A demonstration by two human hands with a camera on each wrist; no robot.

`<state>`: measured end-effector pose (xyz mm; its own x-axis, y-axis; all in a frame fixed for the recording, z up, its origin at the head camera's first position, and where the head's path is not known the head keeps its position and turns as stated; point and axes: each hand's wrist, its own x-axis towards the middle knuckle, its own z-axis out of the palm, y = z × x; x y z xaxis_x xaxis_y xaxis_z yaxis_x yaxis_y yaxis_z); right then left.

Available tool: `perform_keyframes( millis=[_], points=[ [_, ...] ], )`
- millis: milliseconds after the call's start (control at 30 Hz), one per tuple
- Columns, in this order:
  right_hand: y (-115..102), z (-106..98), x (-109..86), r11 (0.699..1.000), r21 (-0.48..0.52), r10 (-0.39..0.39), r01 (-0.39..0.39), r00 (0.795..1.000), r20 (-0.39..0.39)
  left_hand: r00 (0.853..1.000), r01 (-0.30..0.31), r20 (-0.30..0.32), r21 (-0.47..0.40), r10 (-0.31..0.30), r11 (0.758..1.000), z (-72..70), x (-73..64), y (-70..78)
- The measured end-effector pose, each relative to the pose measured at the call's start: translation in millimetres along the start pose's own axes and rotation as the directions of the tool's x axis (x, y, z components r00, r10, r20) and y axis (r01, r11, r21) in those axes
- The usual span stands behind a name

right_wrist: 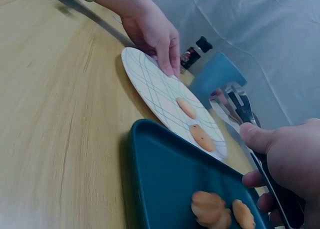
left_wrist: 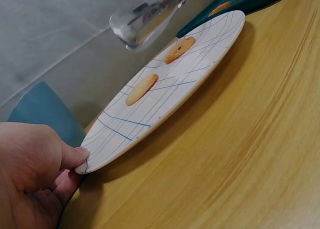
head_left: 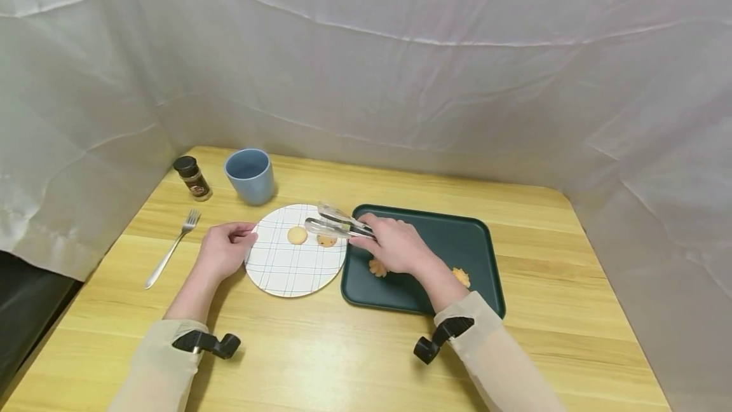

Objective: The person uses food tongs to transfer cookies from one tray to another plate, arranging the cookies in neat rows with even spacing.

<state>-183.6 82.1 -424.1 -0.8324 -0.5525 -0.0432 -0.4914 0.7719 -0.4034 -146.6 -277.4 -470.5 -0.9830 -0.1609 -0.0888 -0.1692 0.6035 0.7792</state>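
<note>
My left hand [head_left: 224, 250] pinches the left rim of a round white plate [head_left: 286, 272] with blue check lines, thumb on top. Two cookies lie on the plate: a plain round one [head_left: 297, 235] and one with dark bits [head_left: 326, 241]. Metal serving tongs [right_wrist: 245, 109] with dark handles are gripped in my right hand [head_left: 400, 247]. The tongs' tips are spread above the plate's right side, and nothing shows between them in the left wrist view. Beneath my right hand is a dark green tray [head_left: 446, 240] holding flower-shaped cookies [head_left: 377, 267], partly hidden by that hand and arm.
Behind the plate stands a blue cup [head_left: 250, 177], with a black-capped spice jar [head_left: 193, 178] to its left. A fork [head_left: 173, 248] lies left of my left hand. Pale fabric [head_left: 366, 94] hangs around the back and sides of the wooden table [head_left: 320, 348].
</note>
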Motion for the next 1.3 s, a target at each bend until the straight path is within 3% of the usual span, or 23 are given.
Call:
perform_keyframes(
  millis=[267,600,933,1300],
  points=[
    [16.8,-15.4,-20.6,0.997,0.067,0.041,-0.039,0.999,-0.028,1.0,-0.003,-0.009,-0.004,0.003,1.0,0.8,-0.2,-3.6],
    [40.8,-30.7,-49.3,0.991,0.044,0.128,-0.126,0.991,-0.042,1.0,-0.01,-0.01,0.005,0.01,1.0,0.5,-1.0,-4.1],
    [64.6,-25.7,-70.5,0.984,-0.052,0.167,-0.169,0.985,-0.043,1.0,-0.009,-0.007,0.005,0.009,1.0,1.3,-0.5,-2.2],
    [79.4,-18.5,-76.7,0.985,-0.094,0.141,-0.146,0.988,-0.059,1.0,-0.018,-0.01,0.0,0.018,1.0,1.7,0.0,-1.0]
  ],
)
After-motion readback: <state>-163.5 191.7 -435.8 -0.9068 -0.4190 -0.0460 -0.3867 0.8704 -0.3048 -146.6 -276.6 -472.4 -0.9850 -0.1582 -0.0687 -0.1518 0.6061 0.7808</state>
